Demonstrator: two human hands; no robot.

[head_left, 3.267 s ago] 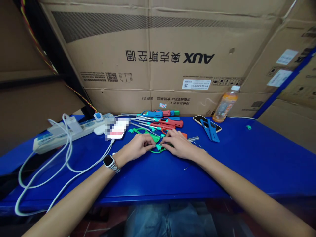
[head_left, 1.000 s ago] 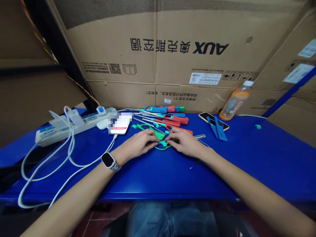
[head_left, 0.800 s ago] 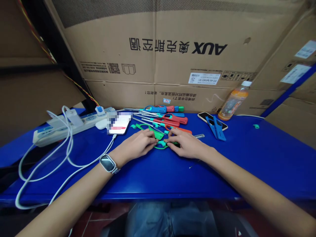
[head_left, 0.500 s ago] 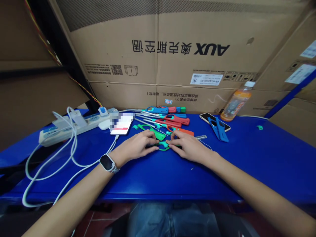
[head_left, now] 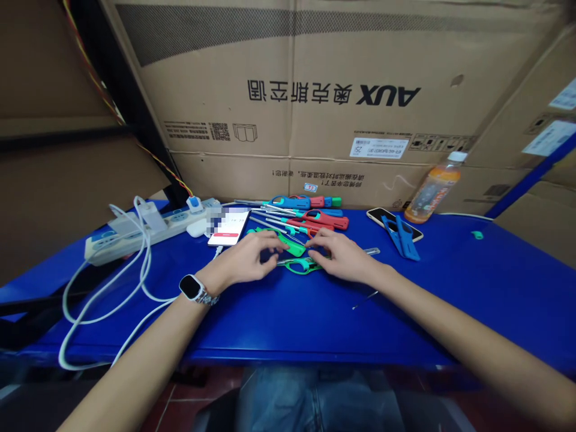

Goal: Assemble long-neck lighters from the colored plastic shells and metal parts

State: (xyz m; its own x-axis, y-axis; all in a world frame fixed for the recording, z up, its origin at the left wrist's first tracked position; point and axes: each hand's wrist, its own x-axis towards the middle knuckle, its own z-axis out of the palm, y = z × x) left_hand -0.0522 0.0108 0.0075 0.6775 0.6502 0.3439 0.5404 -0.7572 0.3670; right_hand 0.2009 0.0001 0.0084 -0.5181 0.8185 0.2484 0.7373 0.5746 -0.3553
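A green long-nosed lighter point(head_left: 299, 269) with a teal trigger lies on the blue table, partly opened up, its inner parts showing. My left hand point(head_left: 249, 255) hovers at its metal barrel end, thumb and fingers apart. Over its other end is my right hand point(head_left: 339, 255), fingers spread and curved, partly hiding the handle. Whether the right fingertips touch it I cannot tell. Just behind lies a green lighter handle piece point(head_left: 294, 248). Farther back are several red lighters point(head_left: 330, 219) and blue lighters point(head_left: 294, 203), their metal barrels pointing left.
A lit phone point(head_left: 227, 231) and a power strip point(head_left: 153, 229) with white cables are at left. At right stand a drink bottle point(head_left: 432, 191) and blue handle shells point(head_left: 402, 238) on another phone point(head_left: 377, 213). A cardboard box point(head_left: 315, 36) forms the back wall. A thin metal piece point(head_left: 363, 301) lies near my right wrist.
Both hands have let go of the green lighter and drawn apart, fingers spreading. The lighter now rests on the table. The view has shifted slightly.
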